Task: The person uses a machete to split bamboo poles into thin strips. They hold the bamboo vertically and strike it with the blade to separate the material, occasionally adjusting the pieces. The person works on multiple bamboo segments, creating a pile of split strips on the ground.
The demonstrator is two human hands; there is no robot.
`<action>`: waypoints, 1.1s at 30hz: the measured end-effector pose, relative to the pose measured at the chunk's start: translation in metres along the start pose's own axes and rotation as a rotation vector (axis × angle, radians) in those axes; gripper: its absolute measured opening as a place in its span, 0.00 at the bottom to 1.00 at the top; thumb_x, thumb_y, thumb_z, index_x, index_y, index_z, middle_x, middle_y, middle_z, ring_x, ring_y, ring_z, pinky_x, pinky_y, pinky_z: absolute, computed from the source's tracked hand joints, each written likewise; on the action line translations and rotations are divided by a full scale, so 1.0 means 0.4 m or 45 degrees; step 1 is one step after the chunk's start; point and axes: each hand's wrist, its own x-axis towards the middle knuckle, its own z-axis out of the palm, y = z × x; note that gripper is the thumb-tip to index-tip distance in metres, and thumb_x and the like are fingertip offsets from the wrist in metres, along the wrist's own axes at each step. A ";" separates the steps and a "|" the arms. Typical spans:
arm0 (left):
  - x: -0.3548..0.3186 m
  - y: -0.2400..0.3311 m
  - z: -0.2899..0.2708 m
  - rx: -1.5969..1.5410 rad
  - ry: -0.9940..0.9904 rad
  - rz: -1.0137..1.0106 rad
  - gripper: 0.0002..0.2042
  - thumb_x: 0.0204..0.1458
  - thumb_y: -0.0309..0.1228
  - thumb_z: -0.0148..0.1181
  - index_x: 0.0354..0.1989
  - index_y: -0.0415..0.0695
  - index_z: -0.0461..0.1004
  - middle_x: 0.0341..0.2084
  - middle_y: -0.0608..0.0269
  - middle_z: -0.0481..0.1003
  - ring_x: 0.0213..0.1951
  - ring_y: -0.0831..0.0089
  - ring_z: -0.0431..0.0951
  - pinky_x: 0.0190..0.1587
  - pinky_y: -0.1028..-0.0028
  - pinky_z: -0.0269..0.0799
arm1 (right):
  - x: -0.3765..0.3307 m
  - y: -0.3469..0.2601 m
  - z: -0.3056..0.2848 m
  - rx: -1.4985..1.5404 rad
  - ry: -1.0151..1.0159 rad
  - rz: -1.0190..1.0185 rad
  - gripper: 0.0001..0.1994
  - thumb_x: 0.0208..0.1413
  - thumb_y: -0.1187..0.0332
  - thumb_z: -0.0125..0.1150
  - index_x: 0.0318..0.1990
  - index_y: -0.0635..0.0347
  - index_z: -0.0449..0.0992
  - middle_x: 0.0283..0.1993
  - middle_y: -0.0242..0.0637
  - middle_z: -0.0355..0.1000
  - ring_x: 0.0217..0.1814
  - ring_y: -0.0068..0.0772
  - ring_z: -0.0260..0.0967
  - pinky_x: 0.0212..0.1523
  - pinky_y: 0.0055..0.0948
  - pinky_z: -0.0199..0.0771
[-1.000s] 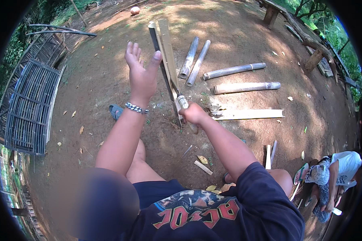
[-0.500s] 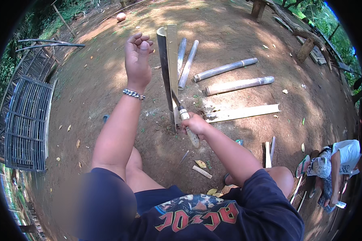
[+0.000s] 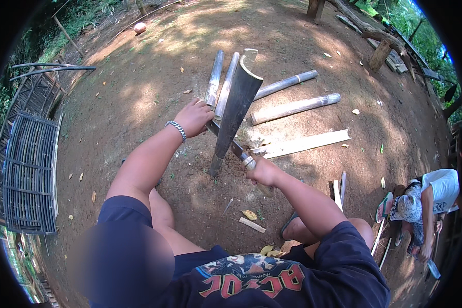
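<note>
Bamboo half-culm (image 3: 236, 108), upright on dirt; right hand (image 3: 262, 172) clenched on knife (image 3: 238, 150) handle, left hand (image 3: 194, 117) pressing the blade's back, grip closed, driving the split.

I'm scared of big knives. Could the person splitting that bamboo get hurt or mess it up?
Maybe, yes. The left hand rests on the back of the knife blade beside the standing split bamboo piece, so a slip could cut fingers. The right hand grips the handle close to the bare knee, so a sudden give could swing the blade that way. The bamboo stands only on loose dirt ground and might tip over.
</note>
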 end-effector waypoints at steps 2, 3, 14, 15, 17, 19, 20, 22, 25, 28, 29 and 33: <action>0.032 -0.012 0.007 -0.089 -0.207 0.029 0.15 0.48 0.38 0.71 0.42 0.49 0.77 0.40 0.57 0.80 0.51 0.55 0.78 0.56 0.55 0.72 | -0.010 0.004 -0.008 -0.137 0.009 0.022 0.19 0.49 0.66 0.65 0.49 0.63 0.77 0.27 0.40 0.78 0.29 0.31 0.78 0.37 0.34 0.77; 0.043 -0.017 0.013 -0.142 -0.282 0.056 0.13 0.49 0.39 0.70 0.39 0.49 0.77 0.35 0.57 0.81 0.46 0.54 0.81 0.51 0.55 0.76 | -0.013 0.008 -0.012 -0.134 0.035 0.002 0.19 0.49 0.66 0.65 0.49 0.63 0.77 0.27 0.40 0.79 0.29 0.32 0.78 0.37 0.35 0.77; 0.079 -0.041 0.086 -0.137 0.029 0.198 0.15 0.47 0.42 0.71 0.30 0.47 0.73 0.26 0.58 0.79 0.35 0.55 0.83 0.38 0.57 0.77 | 0.016 0.057 -0.043 -0.350 0.263 -0.149 0.36 0.49 0.63 0.65 0.66 0.71 0.65 0.42 0.58 0.79 0.45 0.52 0.79 0.50 0.42 0.77; 0.080 -0.045 0.087 -0.153 0.071 0.228 0.15 0.47 0.42 0.72 0.30 0.47 0.73 0.26 0.58 0.79 0.35 0.55 0.83 0.38 0.57 0.77 | 0.017 0.056 -0.046 -0.321 0.196 -0.109 0.36 0.49 0.63 0.65 0.66 0.71 0.65 0.42 0.58 0.79 0.45 0.51 0.79 0.50 0.41 0.76; 0.085 -0.051 0.089 -0.171 0.108 0.247 0.16 0.46 0.42 0.72 0.30 0.46 0.73 0.26 0.58 0.79 0.34 0.55 0.83 0.37 0.56 0.77 | 0.021 0.054 -0.054 -0.295 0.154 -0.073 0.36 0.49 0.63 0.65 0.66 0.72 0.65 0.41 0.57 0.79 0.43 0.50 0.79 0.49 0.41 0.77; 0.089 -0.052 0.089 -0.167 0.069 0.206 0.16 0.45 0.42 0.73 0.32 0.46 0.74 0.28 0.58 0.79 0.36 0.55 0.82 0.39 0.56 0.77 | 0.027 0.048 -0.064 -0.292 0.148 -0.102 0.35 0.49 0.64 0.65 0.64 0.73 0.66 0.38 0.56 0.79 0.40 0.48 0.80 0.47 0.40 0.78; 0.090 -0.050 0.088 -0.148 -0.019 0.138 0.16 0.44 0.41 0.74 0.34 0.46 0.75 0.30 0.58 0.80 0.38 0.55 0.82 0.42 0.57 0.77 | 0.030 0.042 -0.066 -0.255 0.152 -0.065 0.34 0.49 0.64 0.65 0.63 0.73 0.67 0.36 0.54 0.79 0.38 0.46 0.80 0.45 0.39 0.78; 0.086 -0.042 0.083 -0.124 -0.038 0.033 0.20 0.43 0.40 0.76 0.42 0.47 0.75 0.37 0.57 0.80 0.45 0.56 0.81 0.50 0.59 0.75 | 0.036 0.021 -0.064 -0.163 0.106 -0.027 0.32 0.49 0.65 0.64 0.61 0.73 0.68 0.32 0.50 0.79 0.33 0.42 0.80 0.41 0.38 0.78; 0.039 -0.030 0.069 -0.105 0.245 -0.232 0.32 0.44 0.40 0.76 0.59 0.48 0.71 0.54 0.54 0.76 0.60 0.57 0.73 0.65 0.61 0.66 | 0.020 -0.039 -0.031 0.008 0.081 -0.026 0.28 0.48 0.66 0.64 0.57 0.72 0.70 0.27 0.46 0.78 0.29 0.37 0.79 0.37 0.36 0.78; -0.078 -0.035 0.057 -0.231 0.448 -0.762 0.49 0.47 0.45 0.75 0.75 0.43 0.53 0.73 0.48 0.58 0.74 0.57 0.55 0.75 0.61 0.53 | -0.042 -0.138 -0.011 0.245 0.066 -0.240 0.28 0.53 0.68 0.63 0.61 0.71 0.66 0.30 0.40 0.76 0.29 0.32 0.76 0.35 0.34 0.76; -0.135 -0.042 0.056 -0.388 0.505 -0.916 0.48 0.47 0.45 0.75 0.74 0.42 0.54 0.72 0.47 0.59 0.74 0.56 0.56 0.75 0.60 0.53 | -0.075 -0.178 -0.016 0.311 0.075 -0.195 0.28 0.55 0.69 0.62 0.63 0.70 0.65 0.30 0.38 0.75 0.29 0.31 0.75 0.34 0.34 0.76; -0.371 -0.068 0.073 -0.874 0.749 -1.345 0.47 0.48 0.45 0.75 0.72 0.35 0.56 0.70 0.41 0.60 0.73 0.53 0.59 0.74 0.58 0.53 | -0.217 -0.363 -0.126 0.756 0.078 -0.779 0.25 0.64 0.65 0.60 0.63 0.69 0.63 0.29 0.32 0.70 0.26 0.24 0.71 0.30 0.27 0.74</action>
